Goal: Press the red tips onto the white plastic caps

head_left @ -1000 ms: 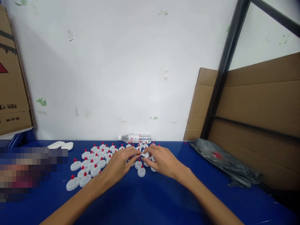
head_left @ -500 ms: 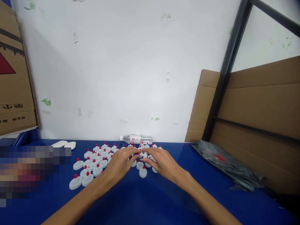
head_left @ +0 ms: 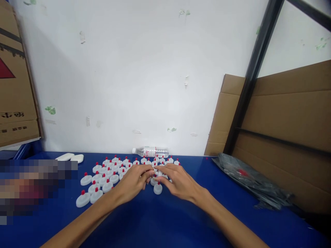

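Landmark: the water bottle (head_left: 150, 152) lying on its side at the back edge of the blue table (head_left: 160, 220).

Far left of the bottle: stacked cardboard box (head_left: 15, 86), then two white oblong pieces (head_left: 70, 157) on the table. Left of and in front of the bottle: rows of white caps with red tips (head_left: 103, 177), standing tip-up, touching or just beside one another.

Your left hand (head_left: 133, 182) sits directly in front of the bottle, palm down, fingers curled in, thumb and forefinger pinched together at the cap cluster. Looks like it has a small piece, but the fingers hide it, so can't tell what or whether it truly grips. Forearm comes in low from the lower left.

Your right hand (head_left: 178, 182) is just right of that, palm down, fingers half curled and reaching toward the left fingertips; the two hands meet over one cap. Can't tell if it holds anything. One loose cap (head_left: 157, 188) stands just in front of both hands.

Judgement: keep wrists low, work fingertips only, don't sweep the standing rows.

Right of the bottle: crumpled grey plastic bag (head_left: 253, 179), cardboard sheets (head_left: 284, 113), a black metal frame (head_left: 256, 69).
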Available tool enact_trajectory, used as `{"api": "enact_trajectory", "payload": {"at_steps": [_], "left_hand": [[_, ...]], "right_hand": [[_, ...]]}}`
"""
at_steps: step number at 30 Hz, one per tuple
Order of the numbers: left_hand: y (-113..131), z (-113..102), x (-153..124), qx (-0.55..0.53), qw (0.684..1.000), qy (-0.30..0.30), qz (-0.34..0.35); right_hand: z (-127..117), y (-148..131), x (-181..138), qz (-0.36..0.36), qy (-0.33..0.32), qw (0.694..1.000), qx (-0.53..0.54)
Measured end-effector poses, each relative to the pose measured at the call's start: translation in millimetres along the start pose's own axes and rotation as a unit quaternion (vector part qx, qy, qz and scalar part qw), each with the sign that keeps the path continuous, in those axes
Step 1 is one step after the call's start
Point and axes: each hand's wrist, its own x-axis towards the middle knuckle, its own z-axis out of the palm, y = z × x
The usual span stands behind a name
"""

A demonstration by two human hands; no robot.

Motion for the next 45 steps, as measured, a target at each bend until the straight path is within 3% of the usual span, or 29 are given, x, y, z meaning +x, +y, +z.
{"api": "enact_trajectory", "payload": {"at_steps": [5,13,19,25,31,34,39,42,45], "left_hand": [[-1,4,-1,-0.046,0.999,-0.011,-0.025],[1,0,3,-0.002,1.000,0.018,0.005],[3,-3,2,0.119,0.990,0.074,0.018],[-1,-5,-4,0.294,0.955,-0.015,0.031],[-5,-4,-8,0.331,0.942,-0.059,0.020],[-5,-8,-5,0.319,0.947,-0.021,0.019],[-15,-28,4,0.329,0.932,0.152,-0.017],[-35,-52,7,0.367,0.905,0.211,-0.045],[-67,-83,4,0.407,0.884,0.219,-0.069]], "right_hand": [[-2,-3,2,-0.027,-0.009,1.000,-0.001],[3,-7,2,-0.019,0.011,1.000,0.001],[-3,-6,8,-0.021,0.039,0.999,-0.006],[-14,30,3,0.094,0.112,0.989,-0.024],[-2,59,-3,0.184,0.138,0.973,0.023],[5,68,-7,0.208,0.128,0.968,0.048],[19,88,-11,0.256,0.108,0.956,0.094],[27,99,-12,0.283,0.096,0.946,0.122],[34,103,-12,0.289,0.083,0.942,0.148]]}}
